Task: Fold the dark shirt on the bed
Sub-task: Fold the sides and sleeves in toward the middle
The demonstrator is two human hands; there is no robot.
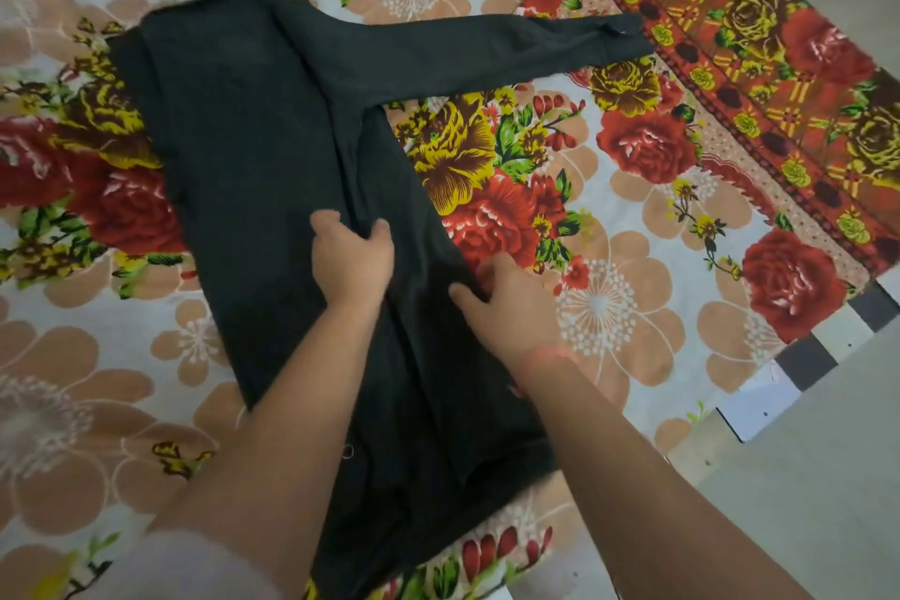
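— Dark fabric fills the middle of what we see: the dark shirt (253, 136) lies spread on the bed (633, 307), over a sheet printed with red, yellow and peach flowers. Where do we have our hands?

— Both on the shirt, near its middle. Our left hand (353, 258) is curled over a raised ridge of cloth, thumb on one side and fingers (325, 225) on the other, so it looks pinched closed on a fold of the shirt.

— And the right?

— Our right hand (506, 302) rests at the shirt's right edge, just beside the left hand. Its fingers are spread and bent, and their tips seem tucked at or under the hem. We cannot tell whether it really has hold of the cloth or only presses on it. A thin reddish thread circles that wrist.

— How does the shirt lie?

— Its body runs diagonally, from the upper left down toward us. One long sleeve (487, 44) stretches flat to the right, its cuff reaching the sheet's red patterned border (730, 39). The left side looks already doubled over the body. A long crease runs from the sleeve's armpit down to our left hand.

— Anything past the bed?

— At the right, a pale floor (803, 477) and a strip of dark and light checks below the sheet's edge.
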